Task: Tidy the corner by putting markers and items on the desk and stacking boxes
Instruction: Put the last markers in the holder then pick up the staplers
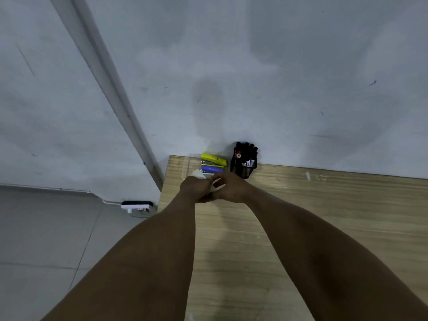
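Both my hands meet over the far left corner of the wooden desk (pixel 301 216). My left hand (pixel 195 188) and my right hand (pixel 231 188) together pinch a small white item (pixel 216 183), mostly hidden between the fingers. Just beyond them lie a yellow box (pixel 213 159), a blue item (pixel 212 169) and a thin grey item between the two. A black mesh holder (pixel 244 166) full of black markers stands against the wall to the right of these.
The grey wall rises directly behind the desk. A vertical conduit (pixel 120 100) runs down the wall to the left. On the tiled floor left of the desk lies a white and black power strip (pixel 136 205) with a cable.
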